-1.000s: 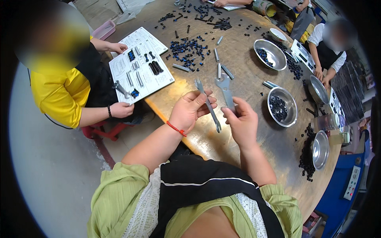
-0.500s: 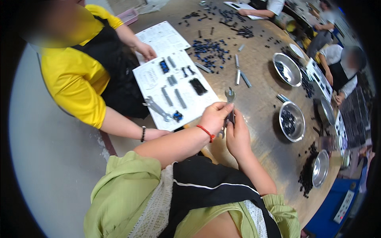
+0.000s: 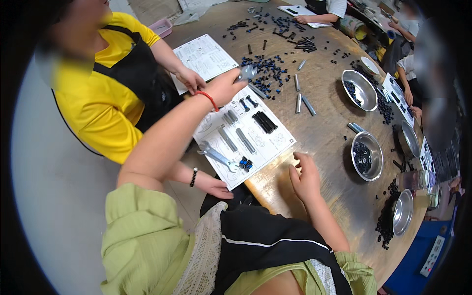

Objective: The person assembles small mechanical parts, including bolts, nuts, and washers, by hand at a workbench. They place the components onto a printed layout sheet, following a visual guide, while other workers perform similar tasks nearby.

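Observation:
My left hand (image 3: 226,89), with a red bracelet at the wrist, grips an open-ended wrench (image 3: 247,73) above the far edge of a white printed sheet (image 3: 278,147). Only the wrench's silver head shows; the fingers hide the rest. My right hand (image 3: 306,176) is open over the table edge, just right of the sheet, holding nothing. Lying on the sheet are another pair of wrench-like silver tools (image 3: 219,157), blue-and-black screws (image 3: 246,163), long black bolts (image 3: 264,122), and grey metal rods (image 3: 245,140).
At the left a person in yellow has one hand (image 3: 214,187) at the sheet's near corner, the other by a second sheet (image 3: 209,56). Loose screws (image 3: 265,69) and metal rods (image 3: 308,105) lie beyond. Steel bowls (image 3: 367,156) stand at the right, with other people working behind.
My left hand has carried the wrench away to the far left. My right hand has let go of it and opened. The sheet with its parts has shifted right and nearer.

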{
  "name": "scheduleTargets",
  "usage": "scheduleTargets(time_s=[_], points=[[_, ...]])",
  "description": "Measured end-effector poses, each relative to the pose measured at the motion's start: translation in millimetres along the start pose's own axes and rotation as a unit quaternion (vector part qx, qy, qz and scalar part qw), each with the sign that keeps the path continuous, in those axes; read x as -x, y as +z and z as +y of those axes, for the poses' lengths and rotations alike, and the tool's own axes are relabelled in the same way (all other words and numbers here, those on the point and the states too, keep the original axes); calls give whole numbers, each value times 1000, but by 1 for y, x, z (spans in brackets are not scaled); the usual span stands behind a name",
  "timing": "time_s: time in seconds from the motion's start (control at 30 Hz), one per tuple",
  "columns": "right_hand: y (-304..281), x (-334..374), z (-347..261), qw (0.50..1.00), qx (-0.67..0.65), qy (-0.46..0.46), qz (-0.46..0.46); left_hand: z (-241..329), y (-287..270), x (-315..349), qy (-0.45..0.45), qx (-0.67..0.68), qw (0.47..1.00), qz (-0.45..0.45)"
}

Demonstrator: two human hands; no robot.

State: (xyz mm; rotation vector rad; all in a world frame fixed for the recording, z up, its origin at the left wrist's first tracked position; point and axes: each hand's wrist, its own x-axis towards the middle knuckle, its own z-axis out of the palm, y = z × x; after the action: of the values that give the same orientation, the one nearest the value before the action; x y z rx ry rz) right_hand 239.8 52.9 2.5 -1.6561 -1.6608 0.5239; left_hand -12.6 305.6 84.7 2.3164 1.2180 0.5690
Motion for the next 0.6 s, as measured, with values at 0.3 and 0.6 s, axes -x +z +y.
scheduleTargets(time_s=[0.3,0.6], points=[[19,42,71,994,72,-17,82,-75,-20,-16,-14,-441,870,-219],[19,39,58,992,67,0,107,-235,-38,-36,-130,-447,882,-70]])
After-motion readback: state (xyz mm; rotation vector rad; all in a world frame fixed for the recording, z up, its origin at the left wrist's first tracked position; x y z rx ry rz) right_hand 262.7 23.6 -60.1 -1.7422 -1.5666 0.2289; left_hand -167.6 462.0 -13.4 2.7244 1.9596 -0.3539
